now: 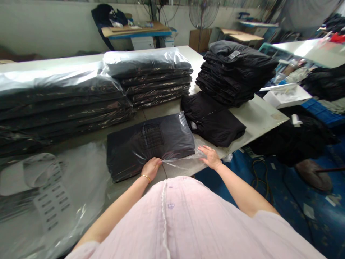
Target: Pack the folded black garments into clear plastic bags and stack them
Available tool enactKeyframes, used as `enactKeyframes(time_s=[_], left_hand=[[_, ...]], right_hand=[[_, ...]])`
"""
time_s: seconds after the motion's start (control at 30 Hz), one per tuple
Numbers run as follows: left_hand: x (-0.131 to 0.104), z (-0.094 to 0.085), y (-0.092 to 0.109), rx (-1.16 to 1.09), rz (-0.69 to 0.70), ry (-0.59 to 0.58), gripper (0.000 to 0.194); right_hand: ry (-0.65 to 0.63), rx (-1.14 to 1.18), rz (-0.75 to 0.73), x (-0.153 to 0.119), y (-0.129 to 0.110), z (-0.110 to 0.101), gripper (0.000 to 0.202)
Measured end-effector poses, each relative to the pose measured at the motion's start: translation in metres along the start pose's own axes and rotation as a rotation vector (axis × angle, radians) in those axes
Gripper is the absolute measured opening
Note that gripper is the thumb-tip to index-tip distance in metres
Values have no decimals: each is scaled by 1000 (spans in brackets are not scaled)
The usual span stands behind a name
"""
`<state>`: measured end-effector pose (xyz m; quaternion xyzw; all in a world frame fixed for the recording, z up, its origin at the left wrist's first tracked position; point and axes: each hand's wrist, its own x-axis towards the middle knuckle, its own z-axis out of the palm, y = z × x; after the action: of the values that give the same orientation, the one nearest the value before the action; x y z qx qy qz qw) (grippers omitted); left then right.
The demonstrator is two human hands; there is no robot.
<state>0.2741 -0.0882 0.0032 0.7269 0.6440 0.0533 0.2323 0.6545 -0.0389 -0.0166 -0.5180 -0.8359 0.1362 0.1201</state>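
In front of me on the table lies a folded black garment (176,135) inside a clear plastic bag (178,162). The bag's loose film spreads past the garment's near right corner. My left hand (151,168), with a gold bangle at the wrist, has its fingers closed on the bag's near edge. Over the loose film on the right is my right hand (211,157), fingers stretched out and thumb apart. Just beyond it sits an unbagged folded black garment (212,120) with a small white label.
Bagged black garments form two stacks (159,77) (61,97) at the back and left. An unbagged pile (234,72) stands at the back right. Clear plastic bags (88,176) and a white strip with slots (51,201) lie left. The table edge (258,133) drops to a blue floor.
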Motion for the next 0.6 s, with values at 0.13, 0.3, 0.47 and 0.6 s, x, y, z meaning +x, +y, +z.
enactKeyframes(time_s=[0.13, 0.3, 0.47, 0.6], left_hand=[[-4, 1, -1, -35, -4, 11, 29], [-5, 5, 0, -63, -45, 52, 24], [-7, 7, -1, -22, 26, 51, 32], [-7, 7, -3, -86, 61, 84, 39]], right_hand=[[30, 123, 92, 8, 11, 12, 25], [40, 209, 219, 9, 18, 22, 23], [126, 219, 280, 12, 19, 28, 28], [194, 190, 279, 17, 17, 30, 29]])
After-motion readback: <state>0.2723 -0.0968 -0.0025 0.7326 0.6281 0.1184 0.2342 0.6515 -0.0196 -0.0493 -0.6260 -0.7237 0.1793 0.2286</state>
